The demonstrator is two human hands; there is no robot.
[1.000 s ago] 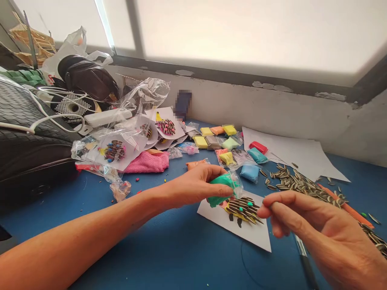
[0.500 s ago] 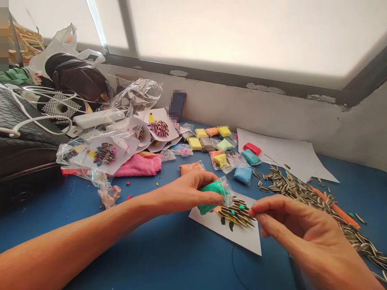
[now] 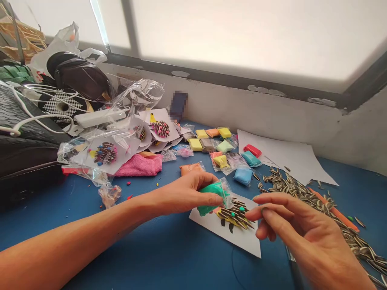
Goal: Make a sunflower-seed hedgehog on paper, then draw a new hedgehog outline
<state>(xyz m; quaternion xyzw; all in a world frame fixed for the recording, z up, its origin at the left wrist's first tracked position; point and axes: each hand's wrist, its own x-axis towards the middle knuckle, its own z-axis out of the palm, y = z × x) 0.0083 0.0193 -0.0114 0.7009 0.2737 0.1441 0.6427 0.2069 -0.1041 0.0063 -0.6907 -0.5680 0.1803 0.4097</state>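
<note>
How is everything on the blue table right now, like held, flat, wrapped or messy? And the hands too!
Left hand: closed on the green clay packet.
Right hand: fingers bent; I can't tell if it pinches anything.
White card: lying flat, seeds and clay on it.
Sunflower seeds: heaped loosely.
Orange strip: lying among the seeds.
Blue packet: wrapped in clear plastic.
Pink cloth: bunched up.

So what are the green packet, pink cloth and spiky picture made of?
Green packet: plastic, from its clear, glinting film; the filling may be clay. Pink cloth: probably towelling, by its matte, fuzzy nap. Spiky picture: flat, matte white paper; spikes likely seeds, striped and pointed; smooth green dots, perhaps clay.
</note>
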